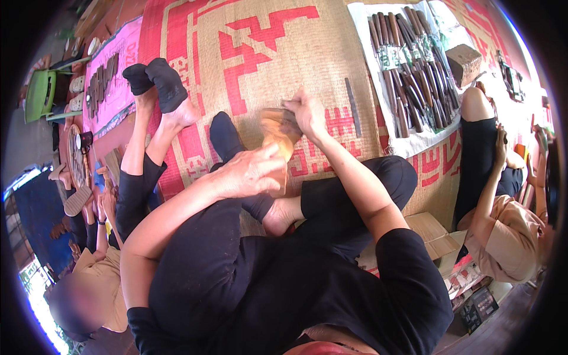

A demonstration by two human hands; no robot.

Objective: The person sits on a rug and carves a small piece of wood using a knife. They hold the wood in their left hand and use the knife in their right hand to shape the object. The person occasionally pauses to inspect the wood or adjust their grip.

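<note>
Spreading widest, one red-patterned mat [337,35] is being partly hidden by two legs [198,260]. On one white sheet [361,15], overlapped tools [417,77] are being displayed, uncountable. Between two hands, one blurred orange-brown thing [284,145] is being half covered — left hand [255,171] curled, right hand [309,115] pinched narrow, grips untellable.

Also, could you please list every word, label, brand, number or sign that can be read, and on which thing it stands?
Pink sheet: printed characters near its edge, not copied here.
Wrapping around the dark handles: green marks, too small to read.
Woven mat: red block shapes; letters or only pattern, I cannot tell.
Dark box at lower right: marks too small to read.
Orange-brown piece being handled: blurred, nothing readable.
</note>
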